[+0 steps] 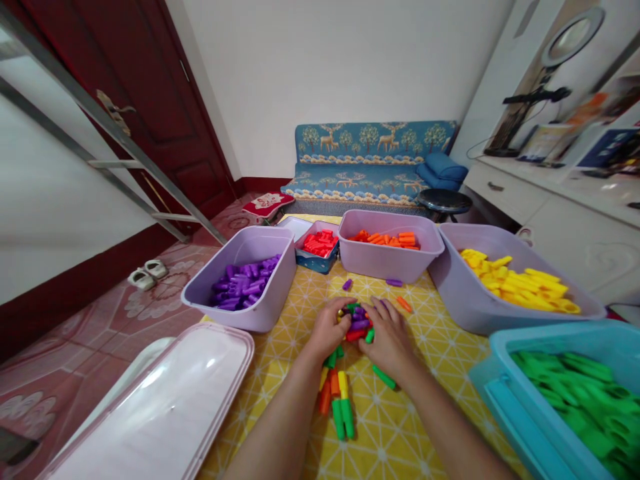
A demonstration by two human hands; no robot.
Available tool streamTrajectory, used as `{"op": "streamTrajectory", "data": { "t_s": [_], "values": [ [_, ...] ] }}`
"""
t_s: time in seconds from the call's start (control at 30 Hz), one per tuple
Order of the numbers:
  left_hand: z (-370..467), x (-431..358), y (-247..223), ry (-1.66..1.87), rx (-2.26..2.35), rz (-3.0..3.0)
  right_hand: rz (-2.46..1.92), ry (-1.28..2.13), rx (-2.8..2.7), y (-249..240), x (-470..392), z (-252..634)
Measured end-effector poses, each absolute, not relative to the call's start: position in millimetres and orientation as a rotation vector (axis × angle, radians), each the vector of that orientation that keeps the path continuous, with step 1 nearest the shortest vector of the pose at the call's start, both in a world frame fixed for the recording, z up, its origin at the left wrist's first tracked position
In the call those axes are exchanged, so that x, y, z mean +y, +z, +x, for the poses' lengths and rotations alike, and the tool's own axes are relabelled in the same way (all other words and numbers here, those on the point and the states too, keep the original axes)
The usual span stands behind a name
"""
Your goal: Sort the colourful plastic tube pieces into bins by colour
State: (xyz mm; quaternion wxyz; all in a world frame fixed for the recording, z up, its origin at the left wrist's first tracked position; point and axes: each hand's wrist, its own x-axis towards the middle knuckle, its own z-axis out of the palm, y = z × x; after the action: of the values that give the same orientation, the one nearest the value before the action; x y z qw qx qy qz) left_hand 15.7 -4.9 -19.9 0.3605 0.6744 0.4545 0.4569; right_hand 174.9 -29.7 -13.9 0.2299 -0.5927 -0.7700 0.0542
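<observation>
Between my two hands, on the yellow patterned tablecloth, lies a small heap of mixed plastic marker caps [358, 325], mostly purple with some red and green. My left hand [329, 328] curls round the heap's left side, thumb against the purple caps. From the right, my right hand [389, 335] cups the same heap with bent fingers; some fingertips are hidden among the caps. Nearer me lie loose green caps [343, 419], orange caps [325, 397] and a yellow cap [343, 385]. One green cap [383, 377] rests under my right wrist.
Around the table [280, 373] stand a tub of purple caps [270, 303], a small box of red ones [313, 262], a tub of orange ones [390, 263], a tub of yellow ones [465, 310] and a turquoise tub of green ones [505, 373]. A pale lid [165, 407] lies left.
</observation>
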Motion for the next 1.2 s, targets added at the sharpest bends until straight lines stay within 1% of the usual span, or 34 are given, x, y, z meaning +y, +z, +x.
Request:
{"op": "streamTrajectory", "data": {
  "t_s": [0.17, 0.3, 0.37, 0.43, 0.53, 0.63, 0.73, 0.83, 0.93, 1.0, 1.1, 1.13, 1.2],
  "values": [
    [20.7, -5.0, -23.5, 1.205, 1.230, 1.688, -1.450, 0.277, -1.927, -16.5, -36.1, 173.0],
    [23.0, -7.1, -20.0, 1.117, 1.323, 1.731, -1.346, 0.556, -1.641, -13.7, -40.6, 176.1],
    [23.3, -7.5, -18.4, 1.113, 1.336, 1.729, -1.307, 0.638, -1.544, -11.5, -41.8, 177.8],
    [23.0, -7.5, -17.4, 1.175, 1.291, 1.644, -1.301, 0.617, -1.500, -10.1, -41.9, 178.7],
    [22.4, -8.5, -15.8, 1.234, 1.130, 1.464, -1.315, 0.486, -1.529, -8.8, -40.9, 178.2],
    [22.4, -11.0, -12.1, 1.178, 1.012, 1.424, -1.279, 0.319, -1.673, -6.4, -40.4, 176.6],
    [22.8, -13.3, -8.3, 1.125, 0.984, 1.521, -1.290, 0.214, -1.791, -1.8, -41.7, 175.5],
    [23.4, -13.8, -8.0, 1.125, 0.995, 1.559, -1.371, 0.257, -1.819, 4.2, -43.3, 176.3],
    [23.8, -13.0, -10.1, 1.153, 1.000, 1.497, -1.362, 0.395, -1.774, 13.2, -45.3, 178.6],
    [23.9, -12.6, -11.4, 1.160, 1.015, 1.447, -1.305, 0.512, -1.610, 23.2, -47.8, 179.8],
    [23.2, -12.7, -11.5, 1.138, 1.037, 1.427, -1.207, 0.661, -1.146, 46.4, -53.9, 180.6],
    [22.8, -13.0, -11.0, 1.133, 1.046, 1.435, -1.151, 0.661, -0.996, 55.7, -56.2, 181.3],
    [22.1, -13.7, -9.0, 1.127, 1.055, 1.474, -0.977, 0.544, -0.774, 74.7, -60.9, 185.0]
  ]
}}
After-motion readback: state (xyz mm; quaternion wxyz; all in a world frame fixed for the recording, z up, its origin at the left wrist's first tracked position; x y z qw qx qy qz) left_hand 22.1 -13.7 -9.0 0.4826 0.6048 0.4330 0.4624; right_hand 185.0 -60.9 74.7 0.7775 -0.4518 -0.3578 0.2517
